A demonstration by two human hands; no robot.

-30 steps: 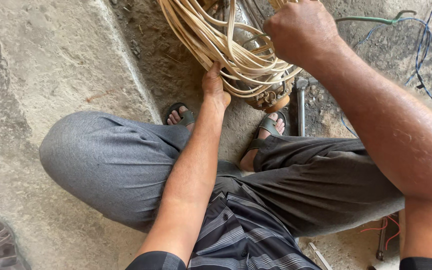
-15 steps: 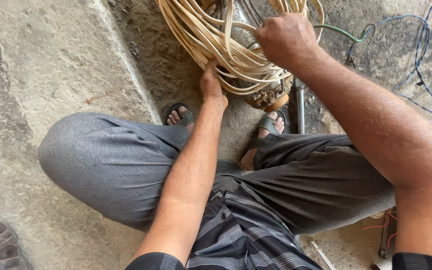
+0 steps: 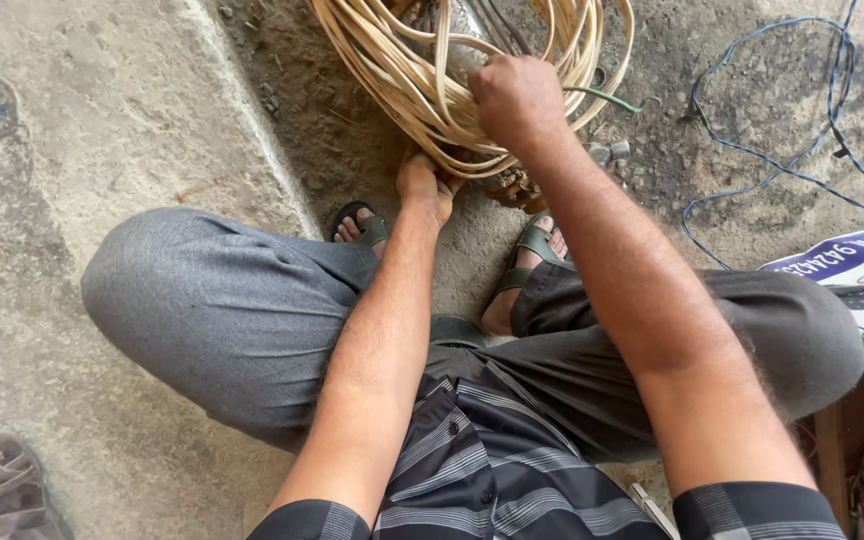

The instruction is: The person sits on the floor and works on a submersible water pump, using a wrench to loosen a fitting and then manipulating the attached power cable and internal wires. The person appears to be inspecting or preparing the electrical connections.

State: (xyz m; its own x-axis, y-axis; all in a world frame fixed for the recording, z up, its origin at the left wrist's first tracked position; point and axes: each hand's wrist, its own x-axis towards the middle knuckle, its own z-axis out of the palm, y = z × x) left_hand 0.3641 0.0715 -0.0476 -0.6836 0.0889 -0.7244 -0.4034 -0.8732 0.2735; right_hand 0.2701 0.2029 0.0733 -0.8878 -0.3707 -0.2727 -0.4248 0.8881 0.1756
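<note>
Item: coil of cream-coloured cable (image 3: 422, 90), many loops bundled together, lying on the rough concrete floor (image 3: 102, 130) directly ahead of the squatting person's sandalled feet.

Left hand (image 3: 424, 188): under the lower edge of the coil, fingers curled up into the loops and closed on the bottom strands.

Right hand (image 3: 517, 100): on top of the bundle, fist closed around a gathered bunch of strands at the coil's right side.

Condition of work: most of the cable already sits in loose, roughly round loops; the turns are uneven, cross one another, and carry no visible tie or binding. By this view the coiling appears well advanced, while tidying and securing seem left to do. The upper part of the coil runs out of frame, so any free end cannot be told.

Adjacent: a green wire (image 3: 607, 97) emerging beside the right hand; a thin blue wire (image 3: 752, 150) trailing over the floor to the right; a brassy fitting (image 3: 512, 188) just below the coil; a spare sandal (image 3: 7, 485) at lower left.
</note>
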